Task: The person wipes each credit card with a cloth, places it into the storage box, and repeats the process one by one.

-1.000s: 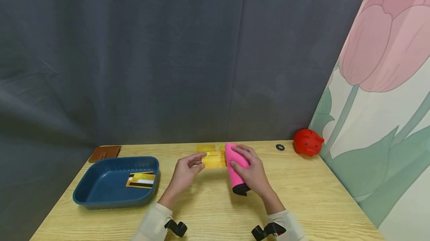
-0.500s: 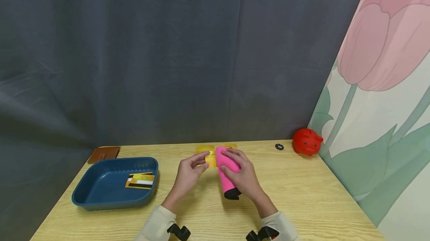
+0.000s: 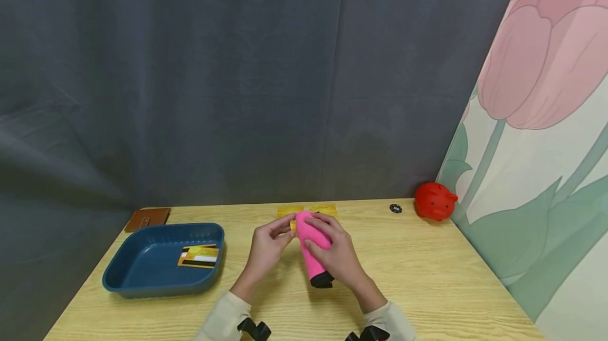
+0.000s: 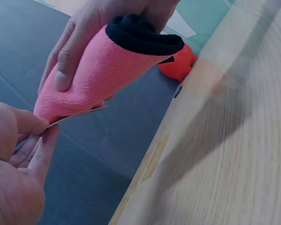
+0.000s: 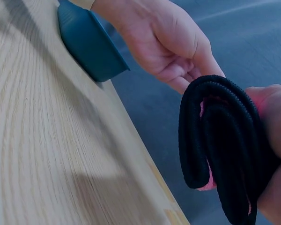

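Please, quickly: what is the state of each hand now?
Left hand: closed, pinches a yellow card.
Right hand: closed, holds the rolled pink cloth.

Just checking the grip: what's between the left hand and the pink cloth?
A yellow card, pinched by the left hand: the head view shows a sliver beside the pink cloth, the left wrist view its edge.

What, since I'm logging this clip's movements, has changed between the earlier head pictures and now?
The right hand has carried the pink cloth leftward along the gold card, leaving only a sliver showing by the left hand, which still pinches it. Nothing was newly gripped or let go. The blue tray, brown wallet, poker chip and red piggy bank stayed put.
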